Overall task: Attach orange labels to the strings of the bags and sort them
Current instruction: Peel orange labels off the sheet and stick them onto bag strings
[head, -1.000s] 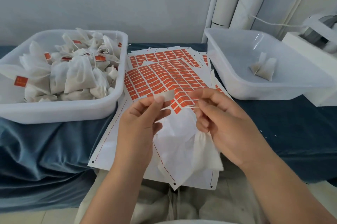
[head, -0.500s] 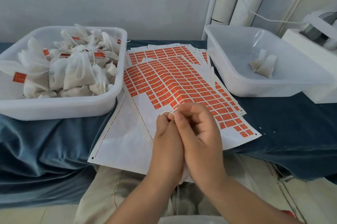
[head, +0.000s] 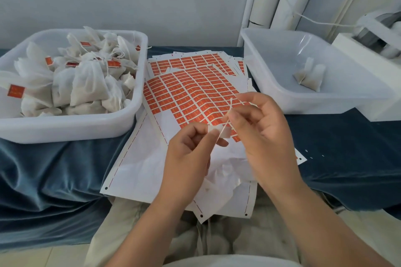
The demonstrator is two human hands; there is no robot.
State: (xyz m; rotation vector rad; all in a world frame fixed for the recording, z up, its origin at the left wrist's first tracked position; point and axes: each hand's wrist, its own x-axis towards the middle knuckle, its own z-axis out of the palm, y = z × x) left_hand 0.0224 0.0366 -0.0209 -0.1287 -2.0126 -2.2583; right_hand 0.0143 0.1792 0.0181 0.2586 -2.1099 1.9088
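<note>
My left hand (head: 188, 153) pinches a small label (head: 220, 131), its white back side facing me, above the sticker sheet. My right hand (head: 262, 134) pinches the bag's thin string (head: 227, 118), which runs across the label. The white bag (head: 223, 176) hangs below and between my hands, over the sheet's bare part. Sheets of orange labels (head: 191, 91) lie on the table ahead of my hands.
A white tub (head: 71, 127) at left holds several labelled bags (head: 86, 84). A white tub (head: 271, 71) at right holds one bag (head: 310, 77). Blue cloth (head: 47, 171) covers the table. White pipes and a white machine (head: 373, 49) stand at the right rear.
My hands were pressed together half a second ago; they have moved apart and up, showing the label in the left hand and the string in the right. The camera has tilted slightly.
</note>
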